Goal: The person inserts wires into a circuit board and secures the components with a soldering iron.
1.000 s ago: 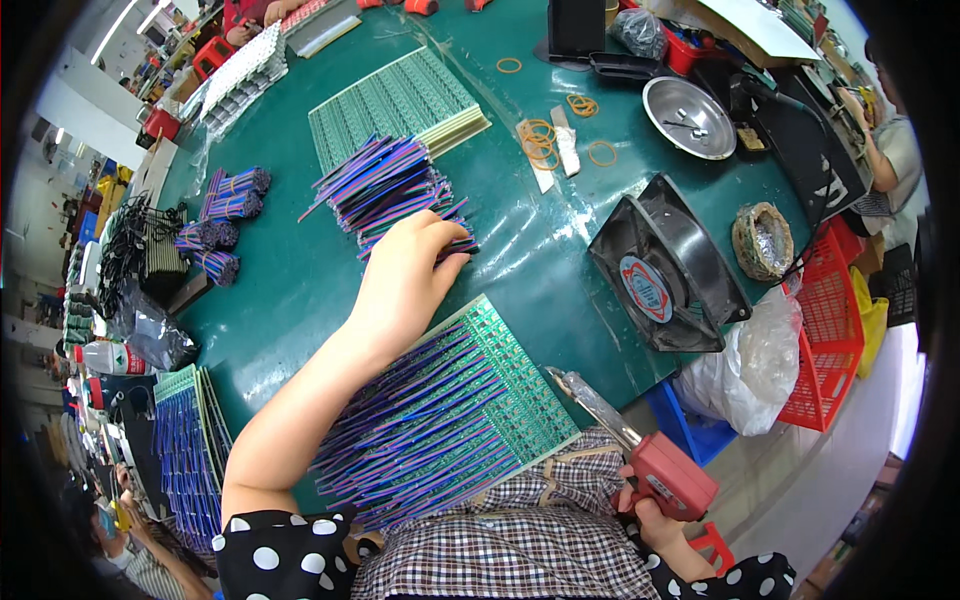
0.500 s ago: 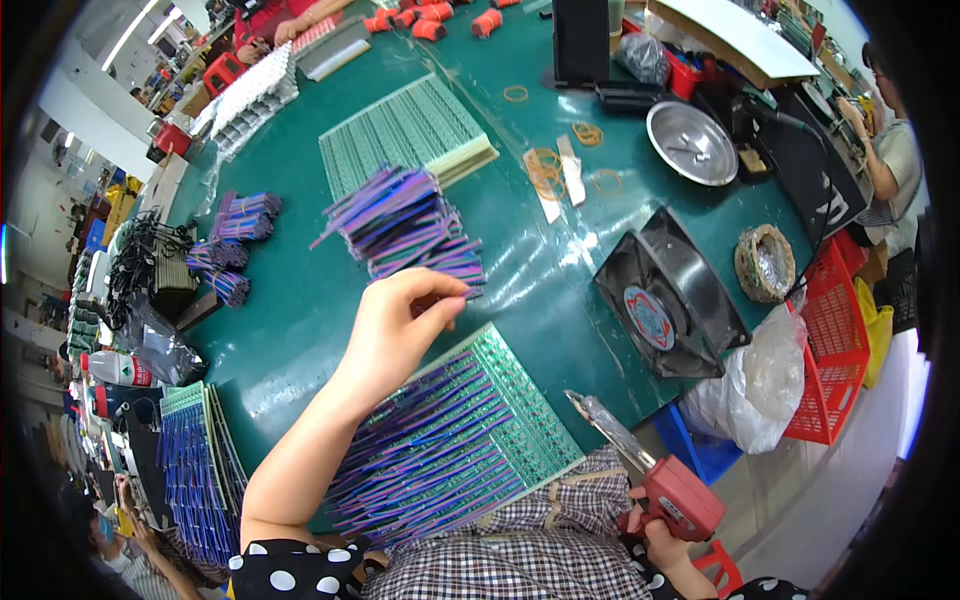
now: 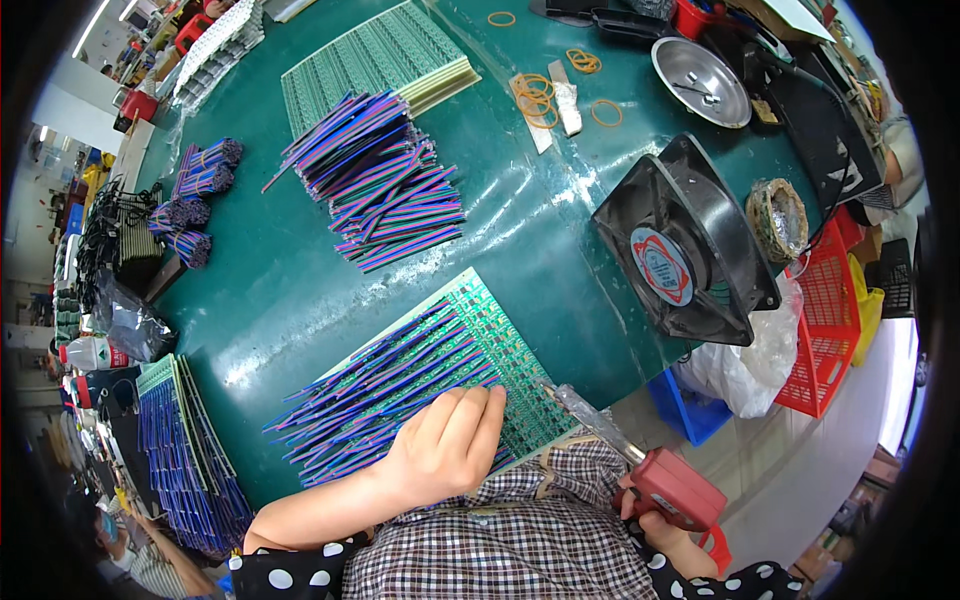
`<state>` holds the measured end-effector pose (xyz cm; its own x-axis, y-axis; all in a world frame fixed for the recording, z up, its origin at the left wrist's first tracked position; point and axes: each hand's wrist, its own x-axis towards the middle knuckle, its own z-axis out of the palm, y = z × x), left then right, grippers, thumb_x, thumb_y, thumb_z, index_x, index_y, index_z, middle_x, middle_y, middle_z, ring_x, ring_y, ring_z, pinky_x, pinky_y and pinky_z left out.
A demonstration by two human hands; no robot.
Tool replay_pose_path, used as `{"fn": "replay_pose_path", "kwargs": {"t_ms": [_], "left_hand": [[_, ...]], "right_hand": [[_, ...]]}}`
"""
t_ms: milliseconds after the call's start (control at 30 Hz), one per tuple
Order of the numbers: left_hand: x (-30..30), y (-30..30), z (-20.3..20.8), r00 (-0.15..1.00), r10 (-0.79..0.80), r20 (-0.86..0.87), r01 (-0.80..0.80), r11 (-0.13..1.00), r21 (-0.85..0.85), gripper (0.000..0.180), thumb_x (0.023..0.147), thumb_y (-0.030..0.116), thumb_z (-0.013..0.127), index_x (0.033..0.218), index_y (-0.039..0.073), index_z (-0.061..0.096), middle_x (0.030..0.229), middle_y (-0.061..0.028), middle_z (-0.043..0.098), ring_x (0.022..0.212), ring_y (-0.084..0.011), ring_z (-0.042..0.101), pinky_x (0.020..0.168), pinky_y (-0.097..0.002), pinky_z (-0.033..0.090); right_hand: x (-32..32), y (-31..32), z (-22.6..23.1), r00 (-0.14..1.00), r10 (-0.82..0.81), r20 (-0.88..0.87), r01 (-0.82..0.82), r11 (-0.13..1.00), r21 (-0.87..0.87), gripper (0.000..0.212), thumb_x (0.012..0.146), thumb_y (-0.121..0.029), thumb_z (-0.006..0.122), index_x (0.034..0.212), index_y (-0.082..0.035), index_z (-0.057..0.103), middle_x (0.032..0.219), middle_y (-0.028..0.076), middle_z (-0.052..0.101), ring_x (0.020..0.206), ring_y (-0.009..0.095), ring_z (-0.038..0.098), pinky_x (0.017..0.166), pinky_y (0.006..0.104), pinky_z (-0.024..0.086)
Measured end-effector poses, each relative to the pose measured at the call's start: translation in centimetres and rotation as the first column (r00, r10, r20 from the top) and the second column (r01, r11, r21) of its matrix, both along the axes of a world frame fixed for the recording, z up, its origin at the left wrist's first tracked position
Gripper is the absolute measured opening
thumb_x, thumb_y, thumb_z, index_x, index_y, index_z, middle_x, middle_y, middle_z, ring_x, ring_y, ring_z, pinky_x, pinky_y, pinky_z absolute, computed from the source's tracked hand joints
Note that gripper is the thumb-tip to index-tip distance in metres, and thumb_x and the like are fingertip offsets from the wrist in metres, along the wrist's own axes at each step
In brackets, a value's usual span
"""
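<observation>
A green circuit board panel (image 3: 520, 400) lies at the table's near edge, with rows of thin blue, purple and black wires (image 3: 380, 385) across it. Over its right part my left hand (image 3: 452, 440) is closed, fingertips pressed together at the ends of the wire rows. Whatever lies between those fingertips is hidden. My right hand (image 3: 655, 530) grips the handle of a red soldering gun (image 3: 682, 488). Its metal tip reaches up and left to the board's right side, close to my left fingertips. Farther off sits a loose pile of cut wires (image 3: 390, 190).
Behind the wire pile is a stack of bare boards (image 3: 380, 60). Wire bundles (image 3: 205, 170) and wired boards (image 3: 185, 450) lie left. At right stand a black fan (image 3: 685, 245), a metal dish (image 3: 700, 82), a solder-like coil (image 3: 777, 220) and a red crate (image 3: 825, 320). Rubber bands (image 3: 535, 98) lie mid-table.
My left hand has moved from the loose wire pile down to the board's right part. The soldering gun's tip has come left onto the board's edge. The whole view has shifted.
</observation>
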<state>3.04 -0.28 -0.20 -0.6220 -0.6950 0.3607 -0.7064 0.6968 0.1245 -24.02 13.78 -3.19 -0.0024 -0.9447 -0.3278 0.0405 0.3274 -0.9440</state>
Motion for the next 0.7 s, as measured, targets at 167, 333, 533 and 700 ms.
{"fn": "replay_pose_path", "kwargs": {"t_ms": [167, 333, 533, 700], "left_hand": [[-0.3, 0.1, -0.1, 0.999, 0.014, 0.04, -0.013, 1.0, -0.01, 0.03, 0.066, 0.003, 0.062, 0.094, -0.007, 0.065, 0.085, -0.0113, 0.059, 0.071, -0.0201, 0.059, 0.059, -0.0269, 0.05], [-0.1, -0.1, -0.2, 0.994, -0.002, 0.106, 0.01, 0.998, -0.069, 0.023, 0.07, 0.005, 0.062, 0.091, -0.005, 0.066, 0.083, -0.0075, 0.06, 0.073, -0.015, 0.06, 0.056, -0.0203, 0.049], [-0.3, 0.2, -0.3, 0.998, 0.03, 0.06, -0.028, 0.999, -0.035, 0.03, 0.066, 0.003, 0.062, 0.094, -0.007, 0.066, 0.085, -0.0114, 0.059, 0.071, -0.0197, 0.059, 0.059, -0.0264, 0.05], [-0.3, 0.1, -0.4, 0.998, 0.022, 0.059, -0.019, 0.999, -0.037, 0.03, 0.066, 0.003, 0.062, 0.094, -0.007, 0.066, 0.085, -0.0115, 0.059, 0.071, -0.0197, 0.059, 0.059, -0.0262, 0.05]], "right_hand": [[0.2, -0.6, 0.2, 0.929, 0.14, -0.342, -0.167, 0.985, -0.051, 0.046, 0.058, -0.014, 0.078, 0.099, 0.0, 0.061, 0.072, 0.004, 0.064, 0.057, 0.017, 0.062, 0.052, 0.0264, 0.048], [0.3, 0.9, -1.1, 0.949, -0.048, -0.312, 0.035, 0.998, -0.047, 0.048, 0.059, -0.02, 0.079, 0.101, -0.002, 0.066, 0.081, 0.005, 0.067, 0.064, 0.02, 0.066, 0.056, 0.0287, 0.051], [0.0, 0.2, -0.9, 0.932, 0.114, -0.343, -0.119, 0.993, 0.006, 0.057, 0.062, -0.023, 0.08, 0.111, 0.001, 0.062, 0.091, 0.008, 0.068, 0.068, 0.022, 0.068, 0.06, 0.0307, 0.053], [0.3, -0.3, -0.5, 0.897, 0.139, -0.419, -0.134, 0.99, 0.042, 0.06, 0.063, -0.023, 0.081, 0.113, 0.002, 0.06, 0.088, 0.008, 0.069, 0.067, 0.022, 0.068, 0.06, 0.0303, 0.053]]}}
